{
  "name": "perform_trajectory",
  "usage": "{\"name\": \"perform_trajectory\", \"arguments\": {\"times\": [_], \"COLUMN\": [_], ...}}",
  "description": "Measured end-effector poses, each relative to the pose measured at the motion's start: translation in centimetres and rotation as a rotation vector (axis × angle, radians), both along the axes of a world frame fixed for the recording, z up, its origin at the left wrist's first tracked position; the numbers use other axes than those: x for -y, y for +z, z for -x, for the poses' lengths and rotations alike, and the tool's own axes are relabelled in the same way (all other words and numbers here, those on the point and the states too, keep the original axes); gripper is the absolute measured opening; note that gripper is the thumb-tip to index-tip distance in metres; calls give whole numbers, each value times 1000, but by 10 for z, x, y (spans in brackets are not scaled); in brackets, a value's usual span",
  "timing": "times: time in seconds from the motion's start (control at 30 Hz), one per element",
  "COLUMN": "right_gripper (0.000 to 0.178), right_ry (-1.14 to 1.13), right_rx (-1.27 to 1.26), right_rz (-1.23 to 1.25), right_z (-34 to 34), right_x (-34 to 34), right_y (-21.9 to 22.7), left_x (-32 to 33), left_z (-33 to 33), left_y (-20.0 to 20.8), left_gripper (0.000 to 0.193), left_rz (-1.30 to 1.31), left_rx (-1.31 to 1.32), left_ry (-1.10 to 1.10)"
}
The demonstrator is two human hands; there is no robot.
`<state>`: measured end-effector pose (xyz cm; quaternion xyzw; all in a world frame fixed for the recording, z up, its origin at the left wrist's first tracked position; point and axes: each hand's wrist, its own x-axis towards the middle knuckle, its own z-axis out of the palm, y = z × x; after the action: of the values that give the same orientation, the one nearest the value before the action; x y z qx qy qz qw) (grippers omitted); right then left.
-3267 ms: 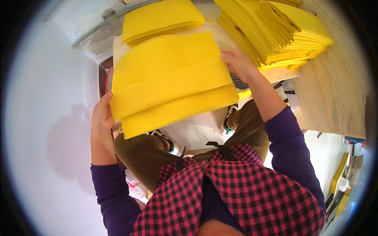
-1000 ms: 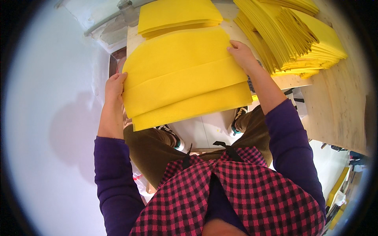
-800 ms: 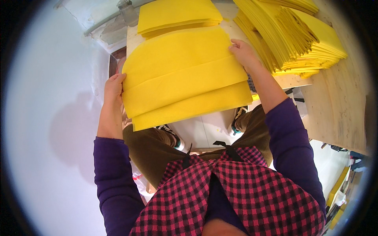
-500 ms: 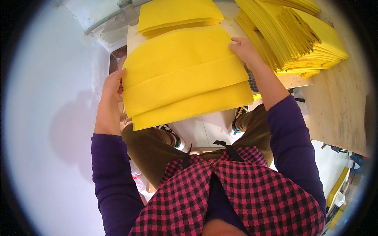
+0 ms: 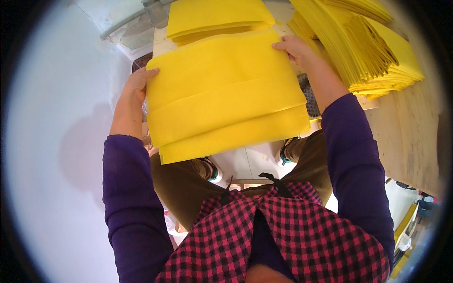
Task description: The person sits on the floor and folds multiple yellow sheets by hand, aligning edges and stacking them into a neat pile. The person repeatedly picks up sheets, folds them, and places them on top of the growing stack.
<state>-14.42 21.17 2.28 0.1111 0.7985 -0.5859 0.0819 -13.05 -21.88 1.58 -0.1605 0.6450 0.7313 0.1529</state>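
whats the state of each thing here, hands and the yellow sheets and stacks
left hand: gripping the left edge of the folded sheets
right hand: holding their upper right corner
folded sheets: yellow, layered, held flat over the lap
small stack: folded, lying on the table
big stack: tall, fanned out, on the wooden table

The left hand (image 5: 137, 87) grips the left edge of a folded yellow cloth (image 5: 226, 94), and the right hand (image 5: 295, 47) pinches its far right corner. Another folded yellow cloth (image 5: 217, 16) lies just beyond it, and a fanned stack of yellow cloths (image 5: 368, 47) sits on the wooden table (image 5: 410, 132) at right.
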Motion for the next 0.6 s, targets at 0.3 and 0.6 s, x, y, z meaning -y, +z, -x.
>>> {"name": "perform_trajectory", "arguments": {"times": [0.3,0.6], "right_gripper": [29,28], "right_ry": [115,61], "right_rx": [-173,-241], "right_rz": [-3,71], "right_z": [-15,-21], "right_x": [-4,-7], "right_y": [2,-8], "left_x": [9,10], "left_z": [-18,-25], "left_y": [-9,-1], "left_gripper": [30,31], "left_rz": [-66,-92], "left_rx": [-382,-393], "left_ry": [-2,-110]}}
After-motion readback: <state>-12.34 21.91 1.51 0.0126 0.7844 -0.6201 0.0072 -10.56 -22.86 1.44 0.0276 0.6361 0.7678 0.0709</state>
